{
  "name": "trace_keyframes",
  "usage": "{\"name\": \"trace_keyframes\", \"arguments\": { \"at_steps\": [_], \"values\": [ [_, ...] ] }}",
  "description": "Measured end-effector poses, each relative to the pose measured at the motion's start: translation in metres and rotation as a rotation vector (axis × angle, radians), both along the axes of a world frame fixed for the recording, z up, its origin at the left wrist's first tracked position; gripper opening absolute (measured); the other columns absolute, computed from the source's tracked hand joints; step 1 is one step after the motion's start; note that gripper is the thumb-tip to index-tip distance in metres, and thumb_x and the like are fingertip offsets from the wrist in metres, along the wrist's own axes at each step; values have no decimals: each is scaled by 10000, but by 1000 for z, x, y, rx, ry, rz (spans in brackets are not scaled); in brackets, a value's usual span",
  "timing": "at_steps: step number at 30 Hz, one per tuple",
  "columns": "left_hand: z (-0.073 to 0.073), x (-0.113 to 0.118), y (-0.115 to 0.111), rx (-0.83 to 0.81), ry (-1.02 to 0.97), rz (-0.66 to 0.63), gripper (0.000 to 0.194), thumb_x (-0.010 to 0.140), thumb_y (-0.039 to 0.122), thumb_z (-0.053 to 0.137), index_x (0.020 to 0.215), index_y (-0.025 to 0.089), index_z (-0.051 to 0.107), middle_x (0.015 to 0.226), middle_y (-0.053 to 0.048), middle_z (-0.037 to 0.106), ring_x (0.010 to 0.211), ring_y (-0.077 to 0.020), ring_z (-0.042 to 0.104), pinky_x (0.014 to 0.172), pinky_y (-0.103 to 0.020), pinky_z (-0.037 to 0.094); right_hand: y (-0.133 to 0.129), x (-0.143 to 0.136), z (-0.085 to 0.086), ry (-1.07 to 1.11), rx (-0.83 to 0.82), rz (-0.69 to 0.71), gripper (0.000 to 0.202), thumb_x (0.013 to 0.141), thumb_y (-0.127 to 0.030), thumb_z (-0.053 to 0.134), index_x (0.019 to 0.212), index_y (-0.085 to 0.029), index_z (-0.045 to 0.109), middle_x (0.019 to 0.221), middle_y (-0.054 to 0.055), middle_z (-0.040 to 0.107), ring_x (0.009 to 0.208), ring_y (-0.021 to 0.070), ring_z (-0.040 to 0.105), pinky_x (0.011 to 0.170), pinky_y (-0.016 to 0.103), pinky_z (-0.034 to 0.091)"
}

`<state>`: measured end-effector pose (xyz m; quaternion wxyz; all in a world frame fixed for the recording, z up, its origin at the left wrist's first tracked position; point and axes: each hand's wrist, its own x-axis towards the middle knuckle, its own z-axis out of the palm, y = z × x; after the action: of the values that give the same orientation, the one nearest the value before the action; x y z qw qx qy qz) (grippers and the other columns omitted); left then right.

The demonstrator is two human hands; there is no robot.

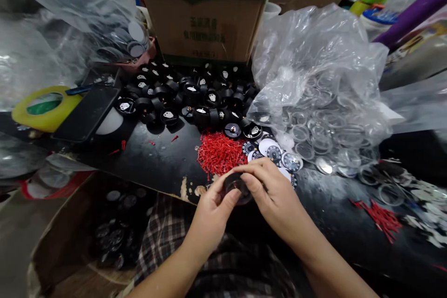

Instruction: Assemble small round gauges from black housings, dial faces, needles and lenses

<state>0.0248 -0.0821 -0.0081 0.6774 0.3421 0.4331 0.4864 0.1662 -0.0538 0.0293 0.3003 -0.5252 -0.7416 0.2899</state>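
Observation:
Between my two hands is a round black plastic housing (243, 192), held just over the front edge of the black table. My left hand (215, 207) grips its left side, with the thumb on top. My right hand (270, 188) has its fingers wrapped round the far and right side, thumb pressed on the rim. The housing's inside is partly hidden by both thumbs. Just beyond my hands lie a heap of small red pointers (220, 152) and some printed round dials (274, 152). Many similar black housings (191, 95) are piled farther back.
A plastic bag of clear round covers (317, 121) spreads at the right. Loose red pointers (379, 219) lie near the right edge. At left are a phone (87, 116) and yellow tape roll (47, 108). Cardboard boxes (206, 18) stand behind; a bin (52, 237) sits below left.

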Motion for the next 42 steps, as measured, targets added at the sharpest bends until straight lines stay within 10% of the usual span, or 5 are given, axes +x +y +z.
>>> {"name": "trace_keyframes", "arguments": {
  "at_steps": [13, 19, 28, 33, 42],
  "values": [
    [4, -44, -20, -52, 228, -53, 362, 818, 343, 639, 1165, 241, 657, 1249, -66, 667, 1176, -266, 595, 1038, -407, 435, 4, -27, -9, -2, 55, 83, 355, 982, -337, 381, 683, -209, 523, 641, -6, 577, 634, 152, 519, 636, 290, 372],
    [-1, -129, -49, 77, 937, 462, 336, 809, 359, 640, 1136, 286, 664, 1364, -33, 577, 1346, -262, 417, 1160, -413, 228, 4, -17, -13, 124, -185, 79, 278, 973, -362, 404, 830, -225, 599, 741, -3, 644, 699, 155, 594, 640, 279, 422],
    [13, -132, 126, 268, 1092, 415, 440, 803, 329, 640, 1213, 176, 590, 1138, -137, 689, 1046, -275, 635, 985, -433, 420, -7, -31, -10, 50, -186, 270, 246, 955, -264, 417, 763, -212, 561, 757, 10, 632, 727, 163, 572, 674, 296, 421],
    [17, -128, 143, 272, 909, 426, 371, 732, 231, 696, 1097, 198, 643, 1169, -91, 660, 1119, -283, 571, 1056, -462, 341, -17, -1, -12, 7, -254, 161, 226, 948, -282, 438, 792, -222, 591, 775, -2, 652, 750, 164, 596, 690, 297, 439],
    [13, -75, 30, -146, -132, 325, 343, 670, 311, 787, 982, 251, 658, 939, -12, 715, 742, -129, 658, 698, -249, 572, -1, 85, -42, -421, -32, -329, 330, 821, -365, 598, 1095, -181, 610, 1065, 120, 582, 1018, 305, 562, 825, 457, 464]
  ]
}}
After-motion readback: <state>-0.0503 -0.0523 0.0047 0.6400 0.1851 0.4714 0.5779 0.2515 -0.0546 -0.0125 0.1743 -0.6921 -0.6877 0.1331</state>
